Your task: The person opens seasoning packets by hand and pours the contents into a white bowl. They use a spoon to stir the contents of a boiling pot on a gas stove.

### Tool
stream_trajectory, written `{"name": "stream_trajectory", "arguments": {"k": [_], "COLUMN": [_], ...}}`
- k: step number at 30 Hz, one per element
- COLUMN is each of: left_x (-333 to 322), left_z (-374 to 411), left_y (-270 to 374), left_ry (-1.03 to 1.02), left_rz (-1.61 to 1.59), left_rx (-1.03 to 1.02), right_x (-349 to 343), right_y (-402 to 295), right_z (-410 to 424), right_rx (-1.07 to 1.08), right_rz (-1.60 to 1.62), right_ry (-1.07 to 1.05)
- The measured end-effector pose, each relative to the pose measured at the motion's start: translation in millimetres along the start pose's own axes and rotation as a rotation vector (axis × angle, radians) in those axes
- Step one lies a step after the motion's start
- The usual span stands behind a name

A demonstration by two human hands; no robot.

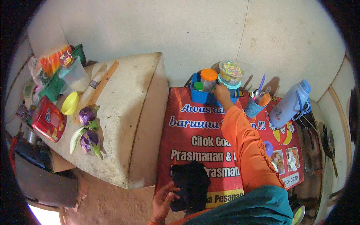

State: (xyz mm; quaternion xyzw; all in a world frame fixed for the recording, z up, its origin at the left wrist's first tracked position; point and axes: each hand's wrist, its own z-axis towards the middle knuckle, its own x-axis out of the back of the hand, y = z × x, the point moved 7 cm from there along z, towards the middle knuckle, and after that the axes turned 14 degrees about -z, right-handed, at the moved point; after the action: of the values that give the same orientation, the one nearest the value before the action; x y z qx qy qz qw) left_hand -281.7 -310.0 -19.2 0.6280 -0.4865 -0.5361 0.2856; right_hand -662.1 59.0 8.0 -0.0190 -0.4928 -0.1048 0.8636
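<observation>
My right hand [222,92], in an orange sleeve, reaches into a blue plastic basket [200,97] against the wall. Its fingertips are hidden among the containers, so I cannot tell whether they grip anything. Beside it stand a jar with an orange lid [209,74] and a smaller green-lidded jar [198,86]. A clear tub of packets [231,73] sits on a container with a turquoise lid [229,83] just behind the hand. Near the front of the red banner-covered table [194,115], my left hand [164,198] hovers with nothing in it, fingers apart.
A blue utensil cup [254,108] and a tilted blue pitcher [289,104] stand right of the basket. On the pale counter [121,121] at left lie purple eggplants [89,140], a yellow bowl [70,103], a red tin [49,119] and a clear plastic container [73,74].
</observation>
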Motion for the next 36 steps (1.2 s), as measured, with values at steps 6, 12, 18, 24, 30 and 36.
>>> {"name": "stream_trajectory", "arguments": {"k": [6,12,18,24,30,36], "left_x": [7.6,13.6,12.8,2.9,-20.4,-113.2], "left_z": [2.4,2.6,5.1,13.0,25.7,-3.7], "left_y": [-4.1,2.6,8.6,7.2,2.5,47.6], "left_ry": [0.030,0.033,0.058,-0.028,-0.045,-0.082], "left_rz": [-0.051,-0.031,-0.046,-0.030,0.159,0.726], "left_rx": [0.036,0.034,-0.034,-0.058,-0.191,-0.807], "right_x": [-26.1,-24.0,10.6,94.4,174.7,272.6], "right_y": [10.9,-3.2,-24.7,-24.0,-7.0,-34.5], "right_z": [-14.8,-8.1,-6.2,11.7,-24.9,-179.0], "right_rx": [-0.291,-0.494,-0.320,-0.169,0.106,0.484], "right_rz": [0.024,-0.095,0.038,0.097,0.638,0.810], "right_ry": [-0.040,-0.008,0.187,0.413,-0.075,-0.497]}}
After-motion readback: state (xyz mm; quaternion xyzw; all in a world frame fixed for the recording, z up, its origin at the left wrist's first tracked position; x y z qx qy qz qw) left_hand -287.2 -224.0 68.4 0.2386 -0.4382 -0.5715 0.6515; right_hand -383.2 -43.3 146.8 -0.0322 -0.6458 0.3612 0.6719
